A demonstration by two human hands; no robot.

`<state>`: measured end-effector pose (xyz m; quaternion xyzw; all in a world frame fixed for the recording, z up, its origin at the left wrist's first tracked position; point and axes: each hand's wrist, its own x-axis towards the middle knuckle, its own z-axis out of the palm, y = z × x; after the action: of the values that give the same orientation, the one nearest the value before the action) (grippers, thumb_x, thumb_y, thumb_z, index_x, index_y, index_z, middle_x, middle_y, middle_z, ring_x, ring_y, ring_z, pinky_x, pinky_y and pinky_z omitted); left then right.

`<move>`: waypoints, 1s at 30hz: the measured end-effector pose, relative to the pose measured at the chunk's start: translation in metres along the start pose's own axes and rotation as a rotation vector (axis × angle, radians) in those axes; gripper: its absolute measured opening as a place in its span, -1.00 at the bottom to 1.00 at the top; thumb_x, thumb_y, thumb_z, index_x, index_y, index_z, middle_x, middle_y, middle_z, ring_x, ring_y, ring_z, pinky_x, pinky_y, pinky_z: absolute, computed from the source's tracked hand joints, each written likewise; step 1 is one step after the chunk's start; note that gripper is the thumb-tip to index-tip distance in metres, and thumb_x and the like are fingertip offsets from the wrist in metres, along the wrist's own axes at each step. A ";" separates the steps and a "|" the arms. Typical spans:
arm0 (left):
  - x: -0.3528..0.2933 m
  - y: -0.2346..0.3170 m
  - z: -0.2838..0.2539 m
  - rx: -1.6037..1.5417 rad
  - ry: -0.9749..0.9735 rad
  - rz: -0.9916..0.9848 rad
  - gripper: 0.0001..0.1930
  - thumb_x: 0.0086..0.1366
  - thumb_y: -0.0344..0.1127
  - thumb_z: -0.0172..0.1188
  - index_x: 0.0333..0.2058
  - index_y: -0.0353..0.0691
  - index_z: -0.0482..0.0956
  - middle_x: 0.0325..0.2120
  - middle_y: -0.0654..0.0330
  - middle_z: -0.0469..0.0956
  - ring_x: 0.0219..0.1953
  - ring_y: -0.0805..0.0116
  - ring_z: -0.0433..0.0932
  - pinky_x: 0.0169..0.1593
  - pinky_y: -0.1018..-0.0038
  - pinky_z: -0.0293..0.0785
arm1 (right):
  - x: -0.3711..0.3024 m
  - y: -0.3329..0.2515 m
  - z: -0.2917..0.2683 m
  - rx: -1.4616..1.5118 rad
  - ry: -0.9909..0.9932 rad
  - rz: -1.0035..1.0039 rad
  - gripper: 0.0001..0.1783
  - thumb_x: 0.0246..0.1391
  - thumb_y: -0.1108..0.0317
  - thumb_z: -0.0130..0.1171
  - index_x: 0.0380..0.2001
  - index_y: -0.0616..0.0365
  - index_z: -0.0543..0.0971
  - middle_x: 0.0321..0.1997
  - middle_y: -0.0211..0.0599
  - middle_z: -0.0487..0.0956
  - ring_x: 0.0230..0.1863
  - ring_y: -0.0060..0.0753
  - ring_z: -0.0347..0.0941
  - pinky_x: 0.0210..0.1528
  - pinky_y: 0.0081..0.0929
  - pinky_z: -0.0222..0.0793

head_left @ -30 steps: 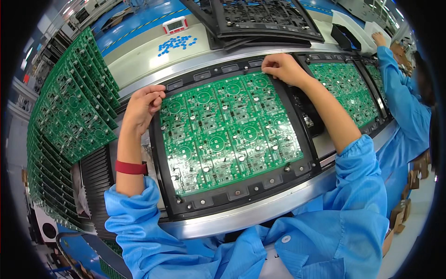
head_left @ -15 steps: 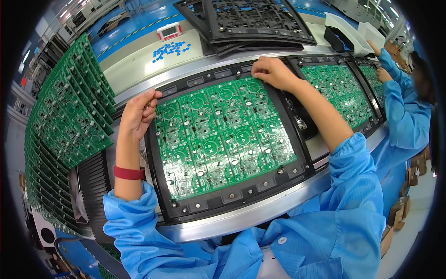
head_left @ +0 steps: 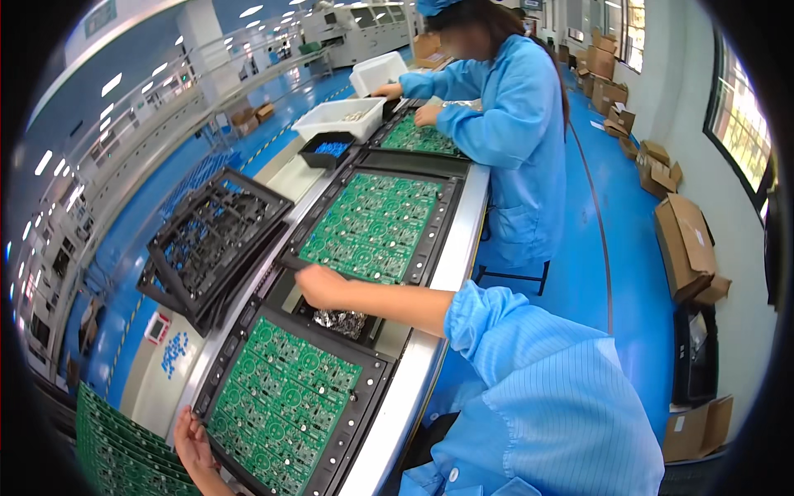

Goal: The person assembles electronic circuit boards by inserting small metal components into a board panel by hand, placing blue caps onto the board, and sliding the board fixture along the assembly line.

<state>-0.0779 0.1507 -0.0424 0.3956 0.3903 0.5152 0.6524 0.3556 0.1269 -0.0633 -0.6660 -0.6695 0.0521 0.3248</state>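
A green circuit board panel [head_left: 285,397] lies in a black carrier frame [head_left: 351,450] on the metal line in front of me. At that frame's left edge is my left hand [head_left: 192,442], its fingers loosely bent and a little apart, with nothing visible in them. My right arm reaches across the line. My right hand [head_left: 321,288] is over the gap between this frame and the one beyond it, close to a dark tray of small shiny metal parts [head_left: 341,321]. Its fingers are blurred and turned away, so their grip is hidden.
Beyond lies a second framed green panel [head_left: 372,223]. A co-worker in blue [head_left: 517,140] handles another panel there. Stacked black frames [head_left: 215,240], a red-and-white timer [head_left: 156,328], blue pieces [head_left: 174,354], a black bin [head_left: 327,149] and a white bin [head_left: 339,117] line the left. Upright boards [head_left: 124,450] stand lower left.
The view has swung to the right, bringing the co-worker and the aisle into sight. My right hand has left the near board's far edge for the gap beside the metal parts. My left hand stays by the frame.
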 end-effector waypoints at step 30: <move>-0.035 0.025 0.026 0.203 0.048 0.041 -0.92 0.09 -0.51 0.09 -0.41 -0.38 0.45 -0.57 0.17 0.43 -0.69 0.63 0.28 -0.70 0.83 0.11 | -0.049 0.021 0.034 -0.310 -0.489 -0.063 -0.85 -0.33 0.43 0.13 -0.56 0.22 0.57 -0.55 -0.10 0.54 -0.53 -0.09 0.46 -0.46 -0.26 0.41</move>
<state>-0.0684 0.1177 -0.0057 0.4550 0.4478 0.4956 0.5890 0.3516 0.0967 -0.1185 -0.6541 -0.7484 0.0980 0.0494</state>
